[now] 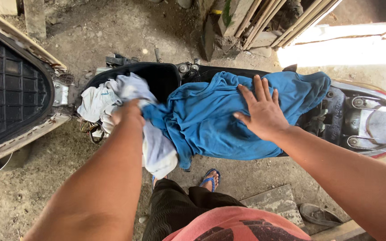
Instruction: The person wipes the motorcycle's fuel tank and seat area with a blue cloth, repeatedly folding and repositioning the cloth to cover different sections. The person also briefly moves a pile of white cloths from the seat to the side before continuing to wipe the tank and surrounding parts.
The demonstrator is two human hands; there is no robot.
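Note:
A blue cloth (pixel 211 125) lies spread over the open under-seat compartment (pixel 161 78) of a scooter. My right hand (pixel 261 109) rests flat on it, fingers spread, pressing the fabric. My left hand (pixel 128 114) is closed on a pale grey-white cloth (pixel 112 91) that is bunched at the compartment's left end and hangs down below my wrist. The two cloths touch where my left hand grips.
The raised scooter seat (pixel 10 89) with its black ribbed underside stands at the left. The scooter's grey rear rack (pixel 371 122) is at right. Timber planks (pixel 251 18) lean behind. Dirt floor, my blue sandal (pixel 210 178), a concrete slab (pixel 275 201) nearby.

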